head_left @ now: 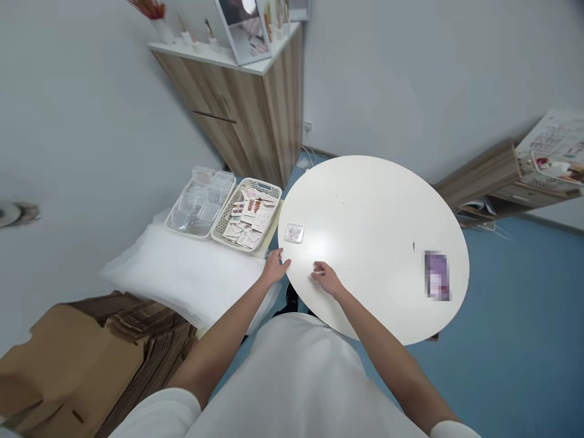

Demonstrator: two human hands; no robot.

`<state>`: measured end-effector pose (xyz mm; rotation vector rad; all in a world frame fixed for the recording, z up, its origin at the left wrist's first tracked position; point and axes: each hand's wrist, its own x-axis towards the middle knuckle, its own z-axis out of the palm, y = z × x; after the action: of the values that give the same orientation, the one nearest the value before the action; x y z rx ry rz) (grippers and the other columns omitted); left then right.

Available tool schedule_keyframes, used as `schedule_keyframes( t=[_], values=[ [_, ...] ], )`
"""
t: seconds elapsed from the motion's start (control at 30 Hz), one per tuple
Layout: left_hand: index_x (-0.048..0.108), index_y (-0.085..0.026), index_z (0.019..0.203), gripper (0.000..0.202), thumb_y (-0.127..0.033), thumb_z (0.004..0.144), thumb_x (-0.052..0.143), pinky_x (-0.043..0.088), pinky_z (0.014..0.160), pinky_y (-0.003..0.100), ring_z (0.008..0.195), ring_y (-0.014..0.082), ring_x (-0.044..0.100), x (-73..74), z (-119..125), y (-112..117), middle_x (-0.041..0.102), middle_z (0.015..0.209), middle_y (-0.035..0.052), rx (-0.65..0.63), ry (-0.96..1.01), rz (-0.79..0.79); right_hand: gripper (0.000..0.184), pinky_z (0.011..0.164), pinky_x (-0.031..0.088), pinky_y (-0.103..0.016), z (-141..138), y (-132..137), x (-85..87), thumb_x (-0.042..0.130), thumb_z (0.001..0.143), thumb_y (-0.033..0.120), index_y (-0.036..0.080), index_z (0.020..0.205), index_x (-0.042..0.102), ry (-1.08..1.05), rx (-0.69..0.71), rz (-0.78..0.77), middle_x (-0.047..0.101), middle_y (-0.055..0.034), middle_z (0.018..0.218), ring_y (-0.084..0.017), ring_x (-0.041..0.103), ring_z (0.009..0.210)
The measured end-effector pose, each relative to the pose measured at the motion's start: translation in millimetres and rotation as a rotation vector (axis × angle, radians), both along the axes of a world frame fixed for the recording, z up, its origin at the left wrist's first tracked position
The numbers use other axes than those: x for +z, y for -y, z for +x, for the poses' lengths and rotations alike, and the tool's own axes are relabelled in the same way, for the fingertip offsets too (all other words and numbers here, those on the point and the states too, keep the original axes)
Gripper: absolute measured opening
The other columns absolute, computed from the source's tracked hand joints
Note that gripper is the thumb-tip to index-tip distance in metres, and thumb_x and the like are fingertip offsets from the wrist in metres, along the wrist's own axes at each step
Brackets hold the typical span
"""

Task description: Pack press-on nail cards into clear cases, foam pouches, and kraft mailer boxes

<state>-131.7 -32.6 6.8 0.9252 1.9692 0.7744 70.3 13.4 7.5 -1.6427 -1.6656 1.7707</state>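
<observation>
Fingers [319, 265] of the left hand [274, 267] and right hand [327, 279] curl loosely, empty; a bump could push the clear case [294, 233] off the table's [374, 207] left edge.

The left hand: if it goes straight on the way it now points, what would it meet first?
Probably the small clear case on the white table; the height of the left hand is unclear, so it might pass above.

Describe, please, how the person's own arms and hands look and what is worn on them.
The left hand and right hand are bare, without gloves. No watch or bracelet shows on either wrist. Short, plain white sleeves match the white top, leaving both forearms uncovered.
</observation>
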Motion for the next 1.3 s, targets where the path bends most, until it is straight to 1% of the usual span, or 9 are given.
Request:
schedule_keyframes(
  t=[0.23, 0.47, 0.57, 0.73, 0.87, 0.97, 1.07, 1.17, 1.3],
  values=[
    [0.053, -0.018, 0.107, 0.047, -0.038, 0.066, 0.060, 0.046, 0.075, 0.030, 0.091, 0.0206, 0.058, 20.8, 13.0, 56.4, 0.057, 0.113, 0.0106, 0.018, 0.070, -0.046, 0.037, 0.076, 0.044, -0.033, 15.5, 9.2, -0.1, 0.055, 0.067, 0.033, 0.020, 0.102, 0.056, -0.066, 0.200, -0.021, 0.058, -0.0039, 0.092, -0.015, 0.056, 0.080],
    [0.057, -0.019, 0.104, 0.051, -0.045, 0.060, 0.062, 0.046, 0.069, 0.028, 0.084, 0.0210, 0.061, 47.5, 13.1, 103.9, 0.063, 0.101, 0.0102, 0.085, 0.110, -0.075, 0.033, 0.066, 0.044, -0.032, -9.5, 19.5, 13.6, 0.055, 0.071, 0.033, 0.017, 0.099, 0.057, -0.098, 0.455, -0.085, 0.053, 0.0036, 0.054, -0.015, 0.057, 0.059],
    [0.056, -0.018, 0.105, 0.053, -0.047, 0.060, 0.061, 0.046, 0.069, 0.028, 0.084, 0.0210, 0.061, 49.8, 5.3, 119.5, 0.063, 0.101, 0.0108, 0.131, 0.096, -0.059, 0.031, 0.064, 0.044, -0.032, -25.5, 21.6, 21.7, 0.056, 0.071, 0.034, 0.018, 0.097, 0.058, -0.121, 0.538, -0.100, 0.053, 0.0040, 0.052, -0.015, 0.057, 0.056],
    [0.057, -0.020, 0.102, 0.048, -0.044, 0.060, 0.062, 0.046, 0.072, 0.031, 0.080, 0.0220, 0.061, 36.9, -17.0, 141.3, 0.063, 0.098, 0.0096, 0.194, -0.011, -0.029, 0.029, 0.064, 0.046, -0.031, -62.8, 24.4, 25.4, 0.056, 0.069, 0.032, 0.019, 0.095, 0.058, -0.171, 0.564, -0.054, 0.056, 0.0028, 0.061, -0.014, 0.057, 0.060],
    [0.055, -0.018, 0.105, 0.043, -0.038, 0.067, 0.057, 0.039, 0.089, 0.036, 0.102, 0.0249, 0.054, 24.2, -43.3, 153.9, 0.057, 0.110, 0.0113, 0.252, -0.206, -0.007, 0.030, 0.070, 0.046, -0.033, -105.7, 29.8, 18.1, 0.056, 0.068, 0.031, 0.019, 0.096, 0.059, -0.154, 0.627, 0.058, 0.061, -0.0007, 0.072, -0.016, 0.058, 0.071],
    [0.051, -0.016, 0.111, 0.044, -0.034, 0.071, 0.053, 0.031, 0.098, 0.037, 0.117, 0.0249, 0.042, 16.3, -65.7, 158.0, 0.048, 0.122, 0.0123, 0.272, -0.287, -0.056, 0.037, 0.078, 0.045, -0.035, -146.2, 37.2, 12.2, 0.058, 0.067, 0.031, 0.019, 0.101, 0.058, -0.117, 0.673, 0.140, 0.062, -0.0066, 0.095, -0.020, 0.058, 0.088],
    [0.046, -0.013, 0.117, 0.048, -0.034, 0.074, 0.051, 0.025, 0.102, 0.039, 0.126, 0.0257, 0.031, 6.5, -84.1, 157.1, 0.036, 0.134, 0.0146, 0.305, -0.256, -0.080, 0.047, 0.089, 0.039, -0.039, -190.2, 45.4, 6.6, 0.061, 0.066, 0.033, 0.020, 0.111, 0.053, -0.074, 0.740, 0.221, 0.055, -0.0090, 0.116, -0.024, 0.051, 0.106],
    [0.044, -0.013, 0.120, 0.050, -0.027, 0.073, 0.051, 0.020, 0.105, 0.042, 0.131, 0.0270, 0.017, -6.8, -94.1, 155.0, 0.026, 0.140, 0.0148, 0.270, -0.168, -0.012, 0.057, 0.101, 0.027, -0.040, -230.4, 51.0, -3.0, 0.060, 0.067, 0.030, 0.016, 0.120, 0.046, -0.027, 0.763, 0.358, 0.043, -0.0113, 0.130, -0.026, 0.036, 0.122],
    [0.039, -0.012, 0.125, 0.055, -0.023, 0.072, 0.052, 0.017, 0.106, 0.043, 0.132, 0.0264, 0.011, -24.5, -96.4, 154.6, 0.019, 0.142, 0.0143, 0.256, -0.015, 0.090, 0.064, 0.105, 0.021, -0.041, -264.9, 56.0, -20.5, 0.054, 0.070, 0.023, 0.011, 0.129, 0.034, 0.082, 0.730, 0.415, 0.029, -0.0133, 0.138, -0.026, 0.020, 0.130]
  ],
)
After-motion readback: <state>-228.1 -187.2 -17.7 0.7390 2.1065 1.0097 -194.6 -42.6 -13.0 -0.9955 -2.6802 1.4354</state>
